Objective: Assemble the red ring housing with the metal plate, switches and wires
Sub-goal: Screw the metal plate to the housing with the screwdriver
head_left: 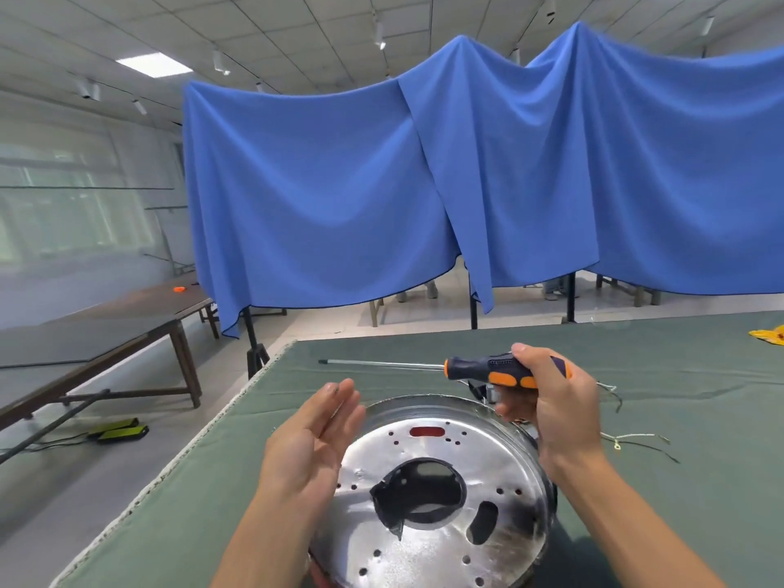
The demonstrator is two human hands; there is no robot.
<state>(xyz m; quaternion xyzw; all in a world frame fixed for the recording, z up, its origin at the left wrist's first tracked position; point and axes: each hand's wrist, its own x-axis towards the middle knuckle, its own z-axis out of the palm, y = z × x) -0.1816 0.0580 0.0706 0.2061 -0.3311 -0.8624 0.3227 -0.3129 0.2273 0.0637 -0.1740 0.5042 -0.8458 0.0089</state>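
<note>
Cloth of dull green [636,524] covers the table, its frayed left edge running diagonally beside bare floor, with open surface far and right. Near the front edge lies the round shiny perforated metal plate [432,498], red showing through one slot. The left hand [316,435] hovers flat, fingers released. The right hand [551,401] grips a black-and-orange-handled screwdriver [488,369]. Thin loose wires [636,441] lie rightward.

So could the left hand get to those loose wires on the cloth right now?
Probably not easily. The wires lie beyond the right hand, which holds the screwdriver; the open left hand would have to cross the metal plate.
</note>
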